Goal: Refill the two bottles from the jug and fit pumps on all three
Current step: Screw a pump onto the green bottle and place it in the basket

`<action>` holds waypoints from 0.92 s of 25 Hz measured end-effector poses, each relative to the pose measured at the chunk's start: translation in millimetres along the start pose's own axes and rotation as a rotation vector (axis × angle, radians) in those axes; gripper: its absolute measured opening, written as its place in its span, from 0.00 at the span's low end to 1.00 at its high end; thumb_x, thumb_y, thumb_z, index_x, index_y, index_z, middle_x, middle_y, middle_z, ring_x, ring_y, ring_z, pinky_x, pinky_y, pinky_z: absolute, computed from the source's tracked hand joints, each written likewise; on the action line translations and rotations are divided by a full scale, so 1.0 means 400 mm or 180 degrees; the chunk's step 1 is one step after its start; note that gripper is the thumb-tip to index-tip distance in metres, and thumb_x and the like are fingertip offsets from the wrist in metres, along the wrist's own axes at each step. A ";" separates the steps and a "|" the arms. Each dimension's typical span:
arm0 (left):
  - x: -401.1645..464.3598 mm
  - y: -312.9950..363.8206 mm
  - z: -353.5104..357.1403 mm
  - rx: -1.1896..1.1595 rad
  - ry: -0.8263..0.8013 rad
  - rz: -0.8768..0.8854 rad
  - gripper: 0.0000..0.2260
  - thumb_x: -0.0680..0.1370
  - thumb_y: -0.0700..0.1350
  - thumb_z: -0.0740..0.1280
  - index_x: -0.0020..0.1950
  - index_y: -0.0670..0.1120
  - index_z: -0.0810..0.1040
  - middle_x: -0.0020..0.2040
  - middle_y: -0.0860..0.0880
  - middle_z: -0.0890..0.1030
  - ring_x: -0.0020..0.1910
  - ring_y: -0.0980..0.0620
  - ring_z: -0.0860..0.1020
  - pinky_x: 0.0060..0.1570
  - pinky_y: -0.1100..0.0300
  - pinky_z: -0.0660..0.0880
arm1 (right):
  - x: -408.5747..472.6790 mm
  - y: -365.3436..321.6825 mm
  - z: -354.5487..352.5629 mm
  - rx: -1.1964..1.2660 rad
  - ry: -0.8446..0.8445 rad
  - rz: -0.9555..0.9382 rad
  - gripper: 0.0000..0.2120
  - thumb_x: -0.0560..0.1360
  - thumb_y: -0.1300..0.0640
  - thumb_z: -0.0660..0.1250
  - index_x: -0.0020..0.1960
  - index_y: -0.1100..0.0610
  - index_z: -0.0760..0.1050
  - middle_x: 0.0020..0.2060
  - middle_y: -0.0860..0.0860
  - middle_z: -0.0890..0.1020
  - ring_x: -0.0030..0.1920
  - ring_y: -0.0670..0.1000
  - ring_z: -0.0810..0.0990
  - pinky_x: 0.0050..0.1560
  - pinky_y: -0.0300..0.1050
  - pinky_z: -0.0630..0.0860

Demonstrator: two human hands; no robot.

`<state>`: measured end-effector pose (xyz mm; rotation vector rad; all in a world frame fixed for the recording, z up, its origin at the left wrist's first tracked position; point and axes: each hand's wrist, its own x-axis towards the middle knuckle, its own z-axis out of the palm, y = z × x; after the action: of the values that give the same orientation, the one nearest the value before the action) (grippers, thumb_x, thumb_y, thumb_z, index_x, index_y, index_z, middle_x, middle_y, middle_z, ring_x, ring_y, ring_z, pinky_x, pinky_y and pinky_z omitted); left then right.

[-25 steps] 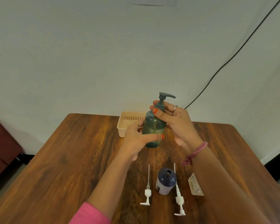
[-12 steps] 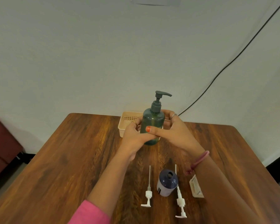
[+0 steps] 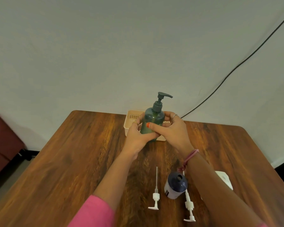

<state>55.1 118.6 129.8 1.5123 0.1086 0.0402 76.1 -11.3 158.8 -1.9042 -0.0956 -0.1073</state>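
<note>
Since a second ago our right hand point(image 3: 174, 130) has come off the pump collar and dropped to the body of the green bottle point(image 3: 152, 123), and the bottle has moved away from us toward the basket point(image 3: 129, 122). Now both hands wrap that body: our left hand point(image 3: 138, 136) curls round its left side and our right closes on the other side, thumb laid across the front. The bottle stands upright in front of the basket, its grey pump point(image 3: 161, 100) seated on the neck; we cannot tell whether its base touches the bench point(image 3: 72, 161).

We judge the bottle to be smooth, fairly stiff plastic, light unless filled, and liable to slip if wet, so the broad body is the place to grip, not the thin pump stem. Its tinted wall hides any liquid level. The basket's inside is mostly hidden behind the bottle.

Nearer us than the basket, the dark blue bottle point(image 3: 175, 185) stands with an open neck and no pump; what it holds cannot be seen. One white pump point(image 3: 155, 199) lies to its left, another white pump point(image 3: 188, 207) touches its right side. A white object point(image 3: 223, 177) sits farther right, partly behind our forearm.
</note>
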 end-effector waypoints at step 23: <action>0.145 -0.269 -0.295 0.0191 0.0365 -0.1550 0.16 0.75 0.38 0.68 0.62 0.49 0.75 0.57 0.50 0.79 0.57 0.53 0.77 0.57 0.56 0.75 | 0.433 0.296 0.308 -0.0771 -0.0086 0.0734 0.30 0.65 0.55 0.78 0.61 0.58 0.68 0.53 0.51 0.76 0.52 0.49 0.75 0.54 0.39 0.72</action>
<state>96.9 234.9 13.4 1.5078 0.5705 -0.2684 265.6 68.4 28.6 -2.1441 0.1243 0.0661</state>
